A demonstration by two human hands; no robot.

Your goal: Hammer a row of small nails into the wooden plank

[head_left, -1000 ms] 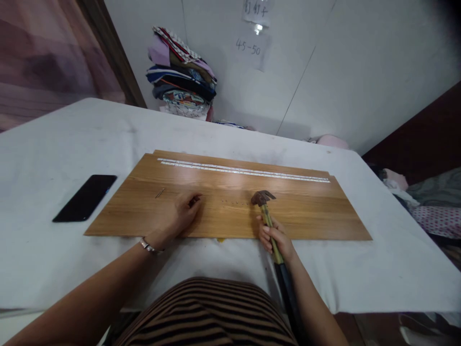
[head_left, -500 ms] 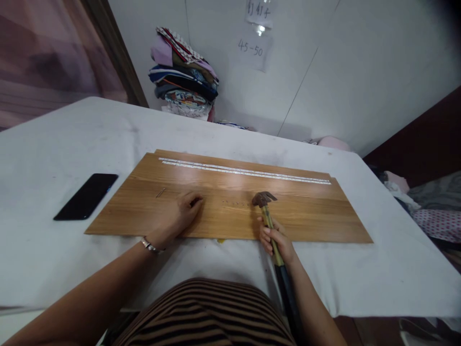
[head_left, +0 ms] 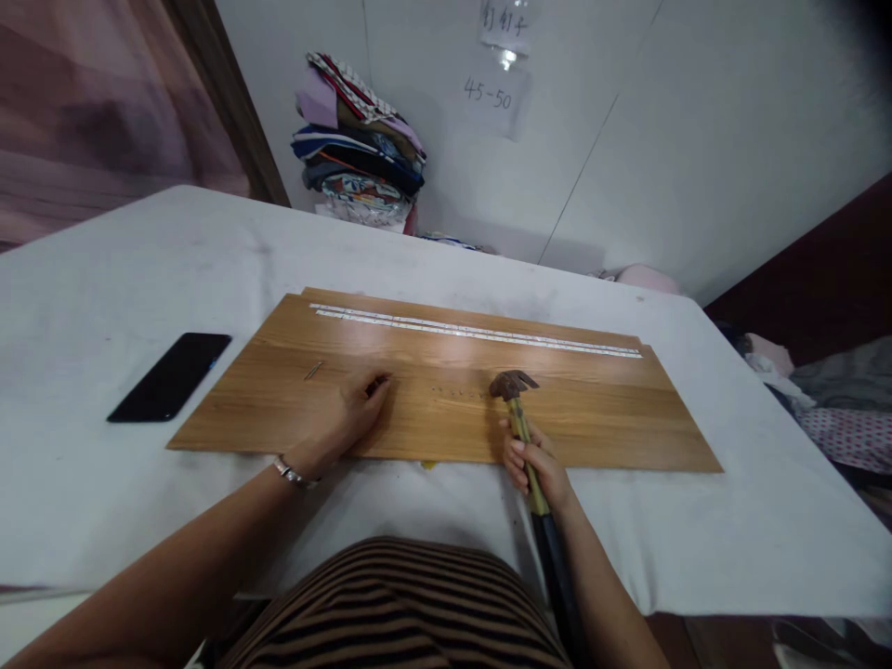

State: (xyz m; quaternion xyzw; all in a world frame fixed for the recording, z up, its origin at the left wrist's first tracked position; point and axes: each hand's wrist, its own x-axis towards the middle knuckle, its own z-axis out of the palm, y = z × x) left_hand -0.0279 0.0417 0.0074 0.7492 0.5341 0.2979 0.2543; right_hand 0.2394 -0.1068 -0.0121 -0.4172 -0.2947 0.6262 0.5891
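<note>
Plainly, right hand [head_left: 538, 467] holds a hammer [head_left: 513, 384]: rusty-brown head, yellowish shaft.

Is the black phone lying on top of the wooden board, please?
No, the black phone lies on the white table cover to the left of the wooden board, apart from its edge.

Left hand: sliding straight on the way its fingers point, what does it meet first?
The left hand would cross bare board and probably reach the white strip first; depth is unclear.
</note>
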